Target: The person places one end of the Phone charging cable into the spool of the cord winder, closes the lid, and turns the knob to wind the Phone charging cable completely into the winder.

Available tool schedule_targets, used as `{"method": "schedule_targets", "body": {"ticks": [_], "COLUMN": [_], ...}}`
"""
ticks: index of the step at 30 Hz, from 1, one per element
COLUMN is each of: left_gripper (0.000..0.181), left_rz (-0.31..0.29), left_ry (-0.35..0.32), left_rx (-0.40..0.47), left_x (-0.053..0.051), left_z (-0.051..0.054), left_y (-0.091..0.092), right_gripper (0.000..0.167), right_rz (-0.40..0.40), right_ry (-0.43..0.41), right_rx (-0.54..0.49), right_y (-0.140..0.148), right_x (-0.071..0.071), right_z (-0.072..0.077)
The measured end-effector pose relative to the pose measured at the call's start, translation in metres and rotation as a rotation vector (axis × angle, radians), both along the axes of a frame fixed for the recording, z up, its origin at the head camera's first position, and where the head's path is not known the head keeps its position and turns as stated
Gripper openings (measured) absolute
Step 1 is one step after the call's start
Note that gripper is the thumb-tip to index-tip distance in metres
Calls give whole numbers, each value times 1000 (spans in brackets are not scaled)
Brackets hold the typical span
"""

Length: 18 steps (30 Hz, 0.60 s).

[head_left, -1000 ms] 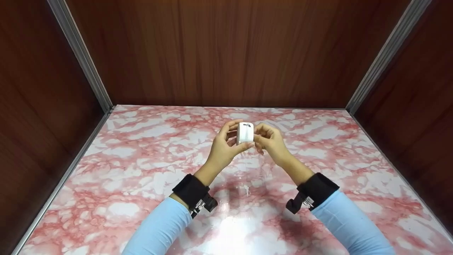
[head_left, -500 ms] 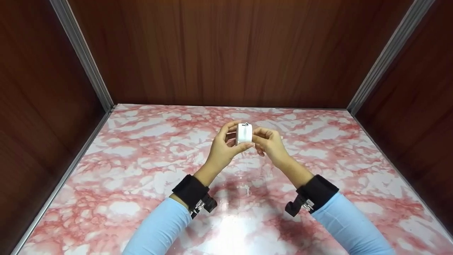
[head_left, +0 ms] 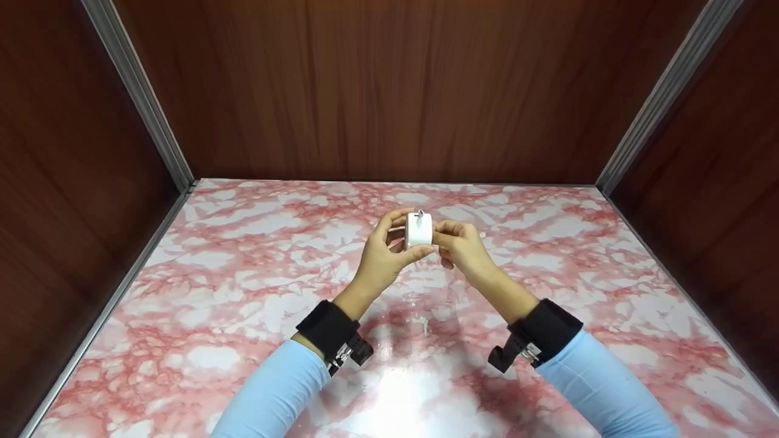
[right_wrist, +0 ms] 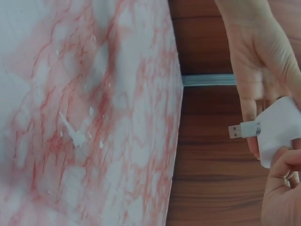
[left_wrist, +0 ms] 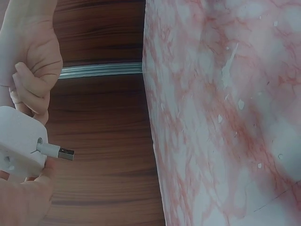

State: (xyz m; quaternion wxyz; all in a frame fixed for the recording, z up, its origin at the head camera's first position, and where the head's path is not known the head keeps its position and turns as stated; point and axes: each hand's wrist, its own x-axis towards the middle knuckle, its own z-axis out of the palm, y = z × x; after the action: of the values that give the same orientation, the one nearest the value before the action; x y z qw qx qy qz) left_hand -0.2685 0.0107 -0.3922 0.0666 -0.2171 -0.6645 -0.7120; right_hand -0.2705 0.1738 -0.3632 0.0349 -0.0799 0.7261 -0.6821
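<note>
Above the table, my left hand (head_left: 382, 252) grips a small white rounded case (head_left: 419, 231), with the thumb along its near edge and the fingers behind. A USB plug (left_wrist: 60, 152) on a short white lead sticks out of a hole in the case, also plain in the right wrist view, where the plug (right_wrist: 239, 130) points left. On the case's right side, my right hand (head_left: 467, 249) pinches at it with thumb and forefinger, its other fingers curled. What lies under those fingertips is hidden.
A red-and-white marbled table top (head_left: 243, 304) spreads below both hands. Dark wood panels (head_left: 389, 91) with metal corner strips (head_left: 146, 97) wall it in at the back and sides. Black straps (head_left: 328, 328) with small cameras sit on both wrists.
The case has shifted slightly left and turned a little, so its plug now stands more upright in the head view. My right hand has followed slightly left; the left hand keeps its grip.
</note>
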Motion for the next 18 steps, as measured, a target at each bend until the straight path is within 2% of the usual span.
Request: {"method": "schedule_targets", "body": {"ticks": [6,8,10,12,14,18], "left_gripper": [63,61,59,58,58,58], "left_rz": [0,0,-2,-9,-11,-7], "left_ry": [2,-5,-18,-30,-34,-21], "left_rx": [32,53,73,85,91,92], "left_x": [-1,-1,-1,-1,-1,-1], "left_z": [2,3,5,6,7,7], "left_y": [-1,-2,-2,-3,-3,-3], "right_gripper": [7,6,9,14,17,13], "right_rz": [-52,-49,-46,-37,-34,-46], "right_ry": [-22,20,99,213,374,822], "right_rx": [-20,-28,-12,43,165,483], "right_y": [-2,-1,0,2,5,12], "right_x": [0,0,0,0,-1,-7], "right_z": [2,0,-1,-4,-6,-11]}}
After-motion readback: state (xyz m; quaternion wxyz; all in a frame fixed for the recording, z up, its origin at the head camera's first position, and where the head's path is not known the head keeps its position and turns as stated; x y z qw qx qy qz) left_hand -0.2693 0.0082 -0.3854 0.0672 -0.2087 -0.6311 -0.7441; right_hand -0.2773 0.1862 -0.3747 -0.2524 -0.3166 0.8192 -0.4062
